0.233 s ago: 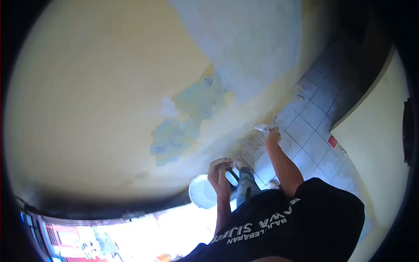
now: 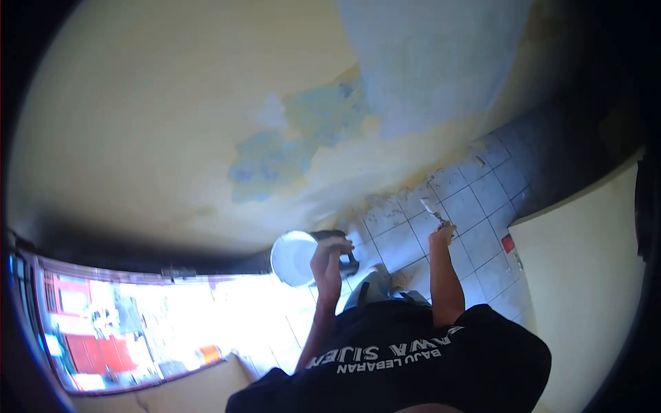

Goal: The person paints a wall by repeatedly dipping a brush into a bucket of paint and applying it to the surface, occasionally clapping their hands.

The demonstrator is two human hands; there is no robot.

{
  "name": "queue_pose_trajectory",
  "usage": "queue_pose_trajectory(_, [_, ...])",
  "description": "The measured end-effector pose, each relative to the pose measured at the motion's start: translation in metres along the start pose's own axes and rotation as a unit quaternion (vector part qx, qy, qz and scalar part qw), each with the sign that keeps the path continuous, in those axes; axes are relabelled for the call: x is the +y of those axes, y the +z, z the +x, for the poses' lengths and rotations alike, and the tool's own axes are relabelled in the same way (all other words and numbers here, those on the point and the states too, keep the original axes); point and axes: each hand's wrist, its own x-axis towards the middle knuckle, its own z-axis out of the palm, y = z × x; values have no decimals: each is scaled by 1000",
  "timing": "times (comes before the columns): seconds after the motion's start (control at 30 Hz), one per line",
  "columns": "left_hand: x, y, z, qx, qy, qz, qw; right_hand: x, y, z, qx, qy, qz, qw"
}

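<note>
Pale-ended tool gripped above the tiles

Your right hand (image 2: 442, 235), right of center in the frame, is closed around a pale-ended tool (image 2: 431, 208), which points up and left over the tiled floor (image 2: 475, 206). Your left hand (image 2: 332, 255), near the center, has its fingers bent and pointing right; you cannot tell from this view whether it grips anything. It overlaps a dark object (image 2: 350, 264) just right of the white bucket (image 2: 294, 258), and contact is unclear. Blue-gray patches (image 2: 272, 165) mark the yellowish wall (image 2: 151, 124) across the upper frame. A small red item (image 2: 508, 243) lies on the floor, right of your right hand.
</note>
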Motion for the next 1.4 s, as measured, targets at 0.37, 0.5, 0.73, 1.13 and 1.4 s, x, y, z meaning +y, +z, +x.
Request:
queue_pose_trajectory(0.37, [11, -6, -21, 22, 45, -40, 998, 104, 26, -47, -251, 120, -236, 931])
queue_pose_trajectory(0.5, [-5, -60, -56, 155, 13, -61, 986, 179, 61, -120, -317, 275, -191, 887])
queue_pose_trajectory(0.73, [-15, -149, -93, 391, 59, -84, 915, 244, 70, -230, -394, 264, -345, 810])
queue_pose_trajectory(1.13, [-69, -267, -116, 464, 56, -109, 877, 277, 28, -368, -685, -229, -553, 416])
queue_pose_trajectory(1.4, [-112, -299, -126, 514, -5, -125, 849, 382, 29, -347, -763, -357, -538, 14])
